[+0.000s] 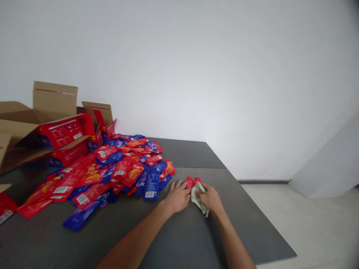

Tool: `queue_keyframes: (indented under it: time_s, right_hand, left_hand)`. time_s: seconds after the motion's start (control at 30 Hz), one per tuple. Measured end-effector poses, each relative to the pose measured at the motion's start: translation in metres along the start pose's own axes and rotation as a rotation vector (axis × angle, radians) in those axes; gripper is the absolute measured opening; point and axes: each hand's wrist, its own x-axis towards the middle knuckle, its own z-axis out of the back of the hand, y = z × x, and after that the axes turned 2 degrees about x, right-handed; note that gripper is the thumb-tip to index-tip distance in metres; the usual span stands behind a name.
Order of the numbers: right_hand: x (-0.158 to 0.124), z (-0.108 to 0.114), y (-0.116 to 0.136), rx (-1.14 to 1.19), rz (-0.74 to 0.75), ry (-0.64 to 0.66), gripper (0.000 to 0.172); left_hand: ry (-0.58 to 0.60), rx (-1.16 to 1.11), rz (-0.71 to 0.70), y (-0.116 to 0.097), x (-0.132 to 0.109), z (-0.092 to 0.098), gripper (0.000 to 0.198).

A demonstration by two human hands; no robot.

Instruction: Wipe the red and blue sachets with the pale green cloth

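Observation:
My left hand (178, 197) lies flat with its fingers spread, its fingertips at the edge of a small red packet (190, 182). Bunched in my right hand (211, 198) is a pale green cloth (198, 203), pressed down against the red packaging. Two red ends show beyond the cloth; whether they belong to one packet or two I cannot tell, as the cloth and fingers cover the rest. Close to the left of my left hand, a blue packet (152, 185) with a barcode lies at the edge of a large heap of red and blue packets (120, 170).
Open cardboard boxes (63, 132) printed red and blue stand at the left, behind the heap. The dark table (179, 239) has a seam across it and ends at a slanting right edge. A white wall (179, 74) rises behind; pale floor (272, 209) shows at the right.

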Motion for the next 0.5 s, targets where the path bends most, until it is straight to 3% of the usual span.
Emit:
queue_keyframes:
  time_s: [0.13, 0.27, 0.5]
  right_hand:
    - [-0.004, -0.016, 0.029, 0.019, 0.065, 0.041, 0.046]
    - [-0.009, -0.026, 0.044, 0.022, 0.097, 0.054, 0.048]
    - [-0.015, -0.03, 0.043, 0.086, 0.146, -0.003, 0.043]
  left_hand:
    - [-0.049, -0.003, 0.07, 0.019, -0.02, 0.016, 0.044]
    - [-0.135, -0.097, 0.13, 0.024, -0.03, 0.022, 0.039]
    - [-0.4, -0.811, 0.342, 0.015, -0.015, 0.015, 0.024]
